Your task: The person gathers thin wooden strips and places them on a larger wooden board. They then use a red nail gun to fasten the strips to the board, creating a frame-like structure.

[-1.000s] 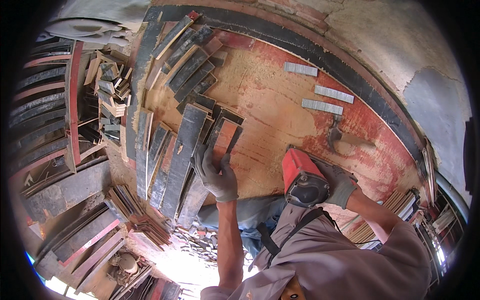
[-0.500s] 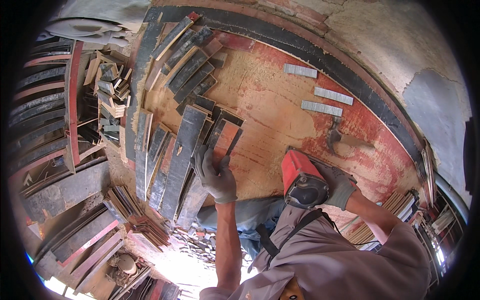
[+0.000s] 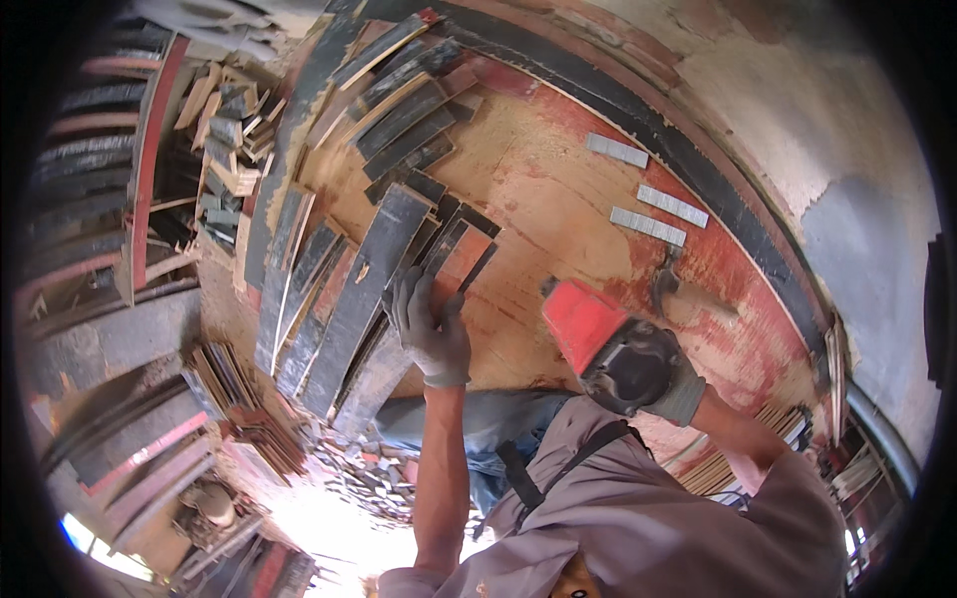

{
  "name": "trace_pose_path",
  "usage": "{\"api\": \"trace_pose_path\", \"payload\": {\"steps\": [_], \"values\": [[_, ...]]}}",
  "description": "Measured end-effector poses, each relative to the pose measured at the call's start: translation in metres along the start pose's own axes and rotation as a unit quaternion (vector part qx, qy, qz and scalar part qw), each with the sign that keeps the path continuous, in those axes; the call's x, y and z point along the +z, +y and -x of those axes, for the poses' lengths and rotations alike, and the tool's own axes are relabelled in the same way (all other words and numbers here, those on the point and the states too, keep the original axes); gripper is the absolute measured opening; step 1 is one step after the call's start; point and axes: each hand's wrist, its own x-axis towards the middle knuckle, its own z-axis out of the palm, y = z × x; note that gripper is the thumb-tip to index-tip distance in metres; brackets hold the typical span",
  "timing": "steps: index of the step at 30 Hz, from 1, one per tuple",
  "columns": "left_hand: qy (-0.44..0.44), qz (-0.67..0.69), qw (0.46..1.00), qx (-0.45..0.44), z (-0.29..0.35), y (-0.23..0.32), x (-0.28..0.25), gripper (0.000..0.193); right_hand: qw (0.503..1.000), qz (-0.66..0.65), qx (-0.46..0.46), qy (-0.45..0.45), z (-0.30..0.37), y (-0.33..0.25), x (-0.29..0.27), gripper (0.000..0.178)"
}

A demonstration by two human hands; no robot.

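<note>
My left hand (image 3: 431,329), in a grey glove, grips the near end of a short wooden board (image 3: 465,259) with a worn orange-red face and dark edges. The fingers lie along its left side and the thumb is on its right. Dark plywood strips (image 3: 384,249) lie beside and under this board. To the right, my gloved right hand (image 3: 681,384) holds a red and black staple gun (image 3: 588,324), tilted with its nose toward the boards. The gun's body hides most of those fingers. The gun and the board are apart.
On the worn red-and-tan worktable (image 3: 538,189) lie several strips of staples (image 3: 648,226) and a hammer (image 3: 688,289). More dark strips (image 3: 409,110) are piled at the far left. Offcuts (image 3: 234,130) and stacked boards (image 3: 130,339) stand left of the table; a wall borders the right.
The staple gun has swung left, its nose now nearer the boards. My left hand keeps its place on the board. The whole view has shifted slightly.
</note>
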Motion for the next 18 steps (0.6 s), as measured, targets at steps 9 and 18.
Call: {"api": "trace_pose_path", "payload": {"steps": [9,18], "values": [[0.018,0.020,1.000,-0.010,-0.007,0.000,-0.004,0.052,0.995,-0.076,0.050,-0.041,-0.057,-0.012,-0.037,0.064],[0.050,0.063,0.997,-0.022,-0.002,-0.003,-0.006,0.054,0.928,-0.370,-0.036,0.005,-0.047,-0.038,-0.059,0.053]]}}
